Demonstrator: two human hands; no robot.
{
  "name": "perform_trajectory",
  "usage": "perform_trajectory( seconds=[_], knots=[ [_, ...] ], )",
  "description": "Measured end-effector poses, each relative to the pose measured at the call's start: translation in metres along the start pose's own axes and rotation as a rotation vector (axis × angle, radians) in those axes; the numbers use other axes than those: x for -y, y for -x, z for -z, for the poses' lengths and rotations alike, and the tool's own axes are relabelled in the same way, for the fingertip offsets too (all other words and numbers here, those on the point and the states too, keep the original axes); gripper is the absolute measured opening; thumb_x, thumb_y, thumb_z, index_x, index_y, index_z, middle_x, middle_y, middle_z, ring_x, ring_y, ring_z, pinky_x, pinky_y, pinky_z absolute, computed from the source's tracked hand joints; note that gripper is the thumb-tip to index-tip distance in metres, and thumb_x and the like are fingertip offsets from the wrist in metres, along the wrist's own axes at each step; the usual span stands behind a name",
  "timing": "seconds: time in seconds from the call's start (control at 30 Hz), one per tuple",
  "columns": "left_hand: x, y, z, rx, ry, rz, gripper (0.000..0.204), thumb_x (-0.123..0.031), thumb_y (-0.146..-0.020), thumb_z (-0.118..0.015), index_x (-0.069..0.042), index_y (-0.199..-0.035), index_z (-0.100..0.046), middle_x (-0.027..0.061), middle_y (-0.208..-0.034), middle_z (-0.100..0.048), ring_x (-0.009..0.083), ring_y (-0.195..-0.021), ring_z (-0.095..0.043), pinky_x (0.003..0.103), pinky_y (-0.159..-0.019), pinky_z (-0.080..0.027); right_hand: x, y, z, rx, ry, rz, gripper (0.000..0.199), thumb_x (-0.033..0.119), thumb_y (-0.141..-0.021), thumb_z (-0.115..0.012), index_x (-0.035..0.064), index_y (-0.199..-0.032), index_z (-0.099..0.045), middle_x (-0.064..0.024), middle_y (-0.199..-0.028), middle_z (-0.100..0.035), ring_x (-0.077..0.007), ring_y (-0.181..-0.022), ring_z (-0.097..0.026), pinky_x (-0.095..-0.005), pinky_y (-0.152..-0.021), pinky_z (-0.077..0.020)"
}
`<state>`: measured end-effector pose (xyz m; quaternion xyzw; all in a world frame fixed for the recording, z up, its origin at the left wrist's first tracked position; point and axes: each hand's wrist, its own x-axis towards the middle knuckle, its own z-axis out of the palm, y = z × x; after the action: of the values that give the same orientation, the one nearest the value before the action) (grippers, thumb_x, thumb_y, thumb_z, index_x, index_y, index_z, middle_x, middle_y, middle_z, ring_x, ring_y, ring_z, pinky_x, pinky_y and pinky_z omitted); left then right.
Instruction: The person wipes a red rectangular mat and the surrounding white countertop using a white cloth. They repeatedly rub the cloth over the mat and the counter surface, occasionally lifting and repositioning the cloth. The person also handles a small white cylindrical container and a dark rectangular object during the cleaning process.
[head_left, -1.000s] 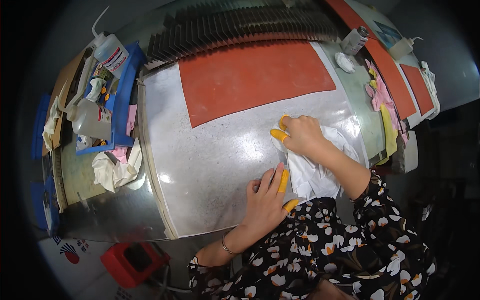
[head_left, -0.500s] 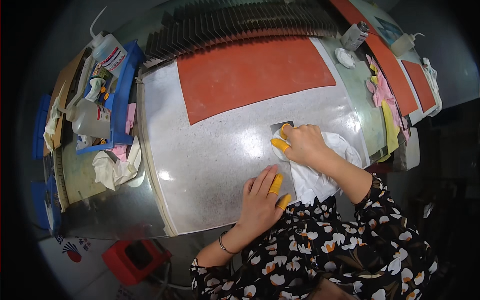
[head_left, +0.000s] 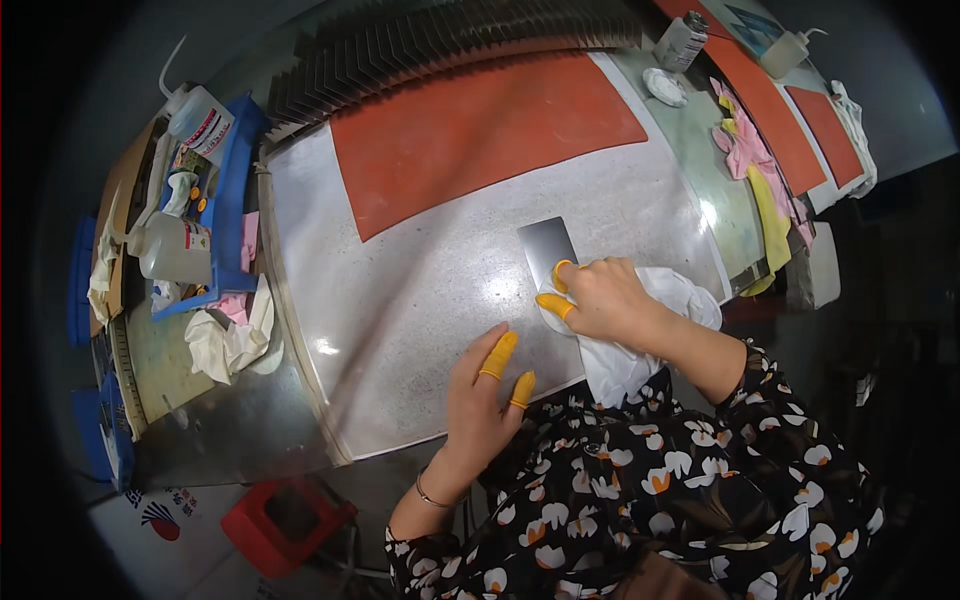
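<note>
Right hand (head_left: 608,300) tight on crumpled cloth (head_left: 622,366) over smooth rectangular plate (head_left: 547,241), left hand (head_left: 481,402) unclenched

Cloth (head_left: 622,368) is showing plain white, plate (head_left: 545,240) dark grey, finger cots (head_left: 498,356) yellow. Sheet (head_left: 490,140) is reading orange-red. Blouse (head_left: 650,490) is sporting white-and-orange petals on black.

left hand (head_left: 480,405) spread; right hand (head_left: 610,300) curled

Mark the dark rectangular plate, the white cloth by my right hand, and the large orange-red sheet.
Dark rectangular plate (head_left: 547,243): head view, on its exposed upper part.
White cloth (head_left: 618,370): head view, on its lower folds.
Orange-red sheet (head_left: 490,142): head view, middle of its flat face.
</note>
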<state>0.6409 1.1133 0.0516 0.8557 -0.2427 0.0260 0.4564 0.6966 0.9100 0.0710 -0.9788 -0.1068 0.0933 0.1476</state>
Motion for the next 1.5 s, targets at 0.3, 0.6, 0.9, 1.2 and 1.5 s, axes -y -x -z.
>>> perform_trajectory(
  seconds=[0.3,0.6,0.9,1.2,1.5],
  knots=[
    [0.017,-0.044,0.024,0.042,-0.215,-0.085,0.058,-0.015,-0.07,-0.071,0.002,-0.121,-0.047,0.0189,-0.124,-0.048,0.0339,-0.109,-0.049,0.038,-0.092,-0.041,-0.001,0.02,0.005,0.086,0.003,-0.016,0.037,0.04,-0.082,-0.057,0.0028,-0.08,-0.059,-0.0187,-0.061,-0.06,-0.0377,-0.062,-0.06,-0.0465,-0.062,-0.0439],
    [0.0,-0.115,-0.022,0.29,-0.435,-0.049,0.1,-0.036,-0.052,-0.083,0.007,-0.129,-0.035,0.0201,-0.128,-0.036,0.0322,-0.121,-0.033,0.046,-0.1,-0.024,-0.05,0.077,0.04,0.024,-0.404,-0.02,0.027,0.03,-0.081,-0.061,0.0033,-0.079,-0.058,-0.0158,-0.068,-0.06,-0.0287,-0.067,-0.059,-0.0353,-0.063,-0.0447],
    [-0.022,-0.128,-0.035,0.461,-0.476,-0.008,0.104,-0.033,-0.054,-0.082,0.001,-0.136,-0.027,0.0176,-0.12,-0.037,0.0326,-0.113,-0.035,0.044,-0.097,-0.023,-0.141,0.096,0.027,-0.229,-1.594,-0.255,0.013,0.016,-0.088,-0.055,0.0035,-0.09,-0.057,0.0053,-0.078,-0.054,-0.0036,-0.072,-0.049,-0.0187,-0.064,-0.0405],
    [-0.04,-0.117,-0.044,0.357,-0.43,0.039,0.088,-0.027,-0.056,-0.076,-0.002,-0.131,-0.037,0.0203,-0.118,-0.037,0.0347,-0.113,-0.033,0.045,-0.096,-0.025,-0.185,0.117,-0.016,-0.435,-1.096,-0.183,0.044,0.014,-0.081,-0.064,0.0031,-0.118,-0.043,-0.0055,-0.105,-0.052,-0.0122,-0.097,-0.051,-0.0254,-0.084,-0.0433],
    [-0.066,-0.115,-0.035,0.328,-0.523,-0.152,0.07,-0.025,-0.057,-0.078,-0.002,-0.115,-0.048,0.0196,-0.118,-0.041,0.0347,-0.111,-0.041,0.044,-0.093,-0.032,-0.154,0.09,0.027,-0.373,-1.582,-0.245,0.011,0.015,-0.083,-0.058,0.0058,-0.085,-0.053,0.0035,-0.072,-0.049,-0.0047,-0.063,-0.043,-0.0223,-0.054,-0.04]
  ],
)
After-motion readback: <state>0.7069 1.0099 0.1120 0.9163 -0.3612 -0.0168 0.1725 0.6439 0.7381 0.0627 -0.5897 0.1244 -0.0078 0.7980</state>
